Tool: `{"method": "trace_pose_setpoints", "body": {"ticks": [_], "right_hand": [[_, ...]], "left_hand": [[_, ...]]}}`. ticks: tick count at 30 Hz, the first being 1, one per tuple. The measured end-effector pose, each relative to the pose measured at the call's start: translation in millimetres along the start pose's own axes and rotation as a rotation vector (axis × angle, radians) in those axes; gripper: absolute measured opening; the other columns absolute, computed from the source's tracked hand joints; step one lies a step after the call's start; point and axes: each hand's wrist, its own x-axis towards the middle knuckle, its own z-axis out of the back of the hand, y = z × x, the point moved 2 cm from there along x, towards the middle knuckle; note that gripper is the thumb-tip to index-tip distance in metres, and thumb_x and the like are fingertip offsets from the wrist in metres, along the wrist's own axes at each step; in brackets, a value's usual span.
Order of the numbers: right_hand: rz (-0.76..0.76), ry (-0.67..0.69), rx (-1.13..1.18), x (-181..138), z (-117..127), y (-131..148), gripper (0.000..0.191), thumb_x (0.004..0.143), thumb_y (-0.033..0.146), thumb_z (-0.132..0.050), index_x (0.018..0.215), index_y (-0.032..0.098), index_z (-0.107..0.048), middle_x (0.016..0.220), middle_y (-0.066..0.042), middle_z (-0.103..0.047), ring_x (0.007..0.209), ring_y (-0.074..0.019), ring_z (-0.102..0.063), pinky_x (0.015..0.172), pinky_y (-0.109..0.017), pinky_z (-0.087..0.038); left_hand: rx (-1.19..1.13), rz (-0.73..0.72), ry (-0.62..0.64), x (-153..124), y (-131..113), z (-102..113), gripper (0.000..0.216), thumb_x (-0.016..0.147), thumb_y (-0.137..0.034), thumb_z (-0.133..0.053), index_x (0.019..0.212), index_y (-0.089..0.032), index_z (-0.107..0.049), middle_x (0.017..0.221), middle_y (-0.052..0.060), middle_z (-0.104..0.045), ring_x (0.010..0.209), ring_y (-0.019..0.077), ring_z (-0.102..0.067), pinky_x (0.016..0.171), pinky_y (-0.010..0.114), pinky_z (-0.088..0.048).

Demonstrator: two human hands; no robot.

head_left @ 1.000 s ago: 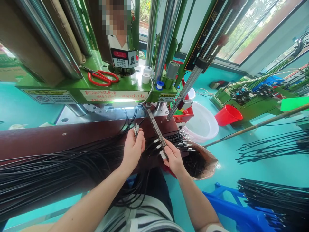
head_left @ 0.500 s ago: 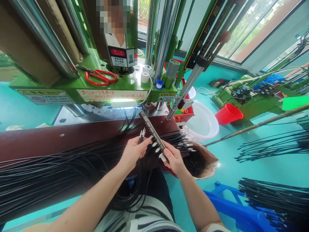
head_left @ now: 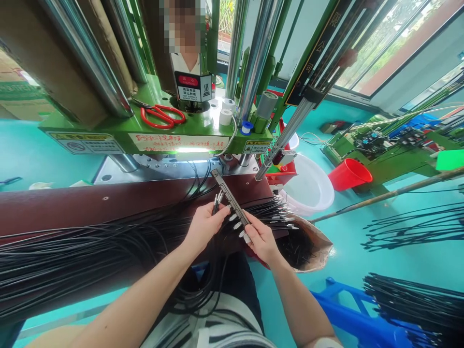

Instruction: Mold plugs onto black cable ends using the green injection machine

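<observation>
My left hand is closed around several black cables, whose bare silvery ends stick up above the fingers. Its thumb and fingertips touch the edge of a long metal bar, slanted from upper left to lower right. Along the bar's lower part sit several pale connector pieces. Fingers of my right hand are wrapped round the bar's lower end. From the left hand the cables hang in loops over my lap. Exactly how the cable ends meet the bar is hidden by the left fingers.
A green press with red-handled scissors on it stands ahead. Black cables cover the brown bench. At right are an open bag, a white tub, a red bucket and a blue stool.
The view has shifted slightly left, so the scene sits further right. My left hand has moved a little up along the bar's edge; both hands keep their hold.
</observation>
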Motion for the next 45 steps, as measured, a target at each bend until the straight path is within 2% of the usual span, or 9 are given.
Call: {"method": "trace_pose_setpoints", "body": {"ticks": [3, 6, 12, 23, 31, 36, 39, 41, 45], "right_hand": [[-0.100, -0.045, 0.195, 0.3, 0.7, -2.1, 0.044, 0.082, 0.040, -0.053, 0.121, 0.020, -0.052, 0.056, 0.005, -0.041, 0.039, -0.0029, -0.028, 0.032, -0.015, -0.024], [-0.104, -0.072, 0.280, 0.7, 3.0, -3.3, 0.044, 0.081, 0.040, -0.055, 0.121, 0.021, -0.053, 0.052, 0.006, -0.039, 0.035, -0.0019, -0.025, 0.029, -0.014, -0.020], [-0.109, -0.039, 0.300, 1.4, 2.9, -3.2, 0.043, 0.080, 0.039, -0.056, 0.119, 0.020, -0.054, 0.052, 0.006, -0.041, 0.035, -0.0016, -0.026, 0.029, -0.014, -0.019], [-0.108, 0.006, 0.271, 2.0, 3.1, 1.3, 0.043, 0.080, 0.038, -0.055, 0.119, 0.020, -0.055, 0.050, 0.006, -0.040, 0.035, -0.0020, -0.027, 0.030, -0.014, -0.020], [-0.017, 0.010, 0.001, 0.8, 3.1, 3.0, 0.045, 0.080, 0.039, -0.054, 0.121, 0.021, -0.053, 0.056, 0.003, -0.047, 0.043, -0.0052, -0.033, 0.036, -0.017, -0.033], [-0.095, 0.000, 0.162, 2.4, 0.9, 1.3, 0.045, 0.080, 0.039, -0.054, 0.120, 0.019, -0.054, 0.054, 0.004, -0.044, 0.039, -0.0037, -0.030, 0.031, -0.015, -0.023], [-0.104, -0.006, 0.250, 3.5, 2.4, 1.2, 0.046, 0.079, 0.039, -0.057, 0.119, 0.018, -0.055, 0.050, 0.006, -0.040, 0.036, -0.0023, -0.027, 0.030, -0.015, -0.018], [-0.111, 0.007, 0.267, 3.9, 3.7, 1.5, 0.045, 0.079, 0.039, -0.057, 0.120, 0.019, -0.054, 0.049, 0.006, -0.038, 0.034, -0.0020, -0.026, 0.030, -0.014, -0.018], [-0.111, 0.042, 0.249, 3.7, 5.5, 2.6, 0.044, 0.080, 0.038, -0.056, 0.119, 0.018, -0.054, 0.048, 0.006, -0.040, 0.033, -0.0014, -0.026, 0.029, -0.015, -0.017]], "left_hand": [[-0.012, -0.175, -0.132, 1.4, -9.4, 4.8, 0.023, 0.073, -0.037, -0.058, 0.073, -0.014, -0.058, 0.049, -0.004, -0.047, 0.045, 0.0050, -0.042, 0.044, 0.017, -0.034], [-0.201, -0.205, -0.201, 0.2, -17.1, 8.0, 0.026, 0.081, -0.042, -0.047, 0.083, -0.017, -0.054, 0.042, -0.009, -0.035, 0.037, 0.0045, -0.032, 0.038, 0.016, -0.027], [-0.220, 0.013, -0.046, -2.8, -12.9, 2.7, 0.025, 0.076, -0.038, -0.055, 0.068, -0.020, -0.038, 0.037, -0.012, -0.027, 0.030, 0.0028, -0.020, 0.033, 0.015, -0.014], [-0.157, 0.106, 0.031, 2.8, -6.9, 7.7, 0.029, 0.068, -0.041, -0.063, 0.065, -0.015, -0.050, 0.033, -0.011, -0.027, 0.029, 0.0014, -0.020, 0.033, 0.016, -0.012], [-0.058, 0.015, -0.015, 4.4, -9.5, 12.1, 0.026, 0.067, -0.037, -0.062, 0.062, -0.016, -0.048, 0.033, -0.010, -0.029, 0.030, 0.0022, -0.021, 0.034, 0.017, -0.014], [0.024, -0.110, -0.088, 7.7, -12.4, 21.4, 0.031, 0.076, -0.044, -0.052, 0.064, -0.015, -0.050, 0.043, -0.006, -0.038, 0.037, 0.0043, -0.034, 0.037, 0.016, -0.025], [-0.091, -0.138, -0.150, 7.2, -17.1, 25.6, 0.030, 0.080, -0.046, -0.044, 0.072, -0.018, -0.049, 0.041, -0.009, -0.031, 0.033, 0.0044, -0.027, 0.033, 0.016, -0.022], [-0.152, -0.091, -0.107, 5.6, -19.5, 25.6, 0.026, 0.081, -0.044, -0.044, 0.074, -0.019, -0.046, 0.038, -0.011, -0.027, 0.031, 0.0043, -0.021, 0.031, 0.016, -0.018], [-0.136, 0.097, 0.168, 2.1, -19.9, 22.5, 0.029, 0.080, -0.040, -0.048, 0.062, -0.018, -0.041, 0.035, -0.010, -0.026, 0.030, 0.0037, -0.019, 0.031, 0.015, -0.016]]}}
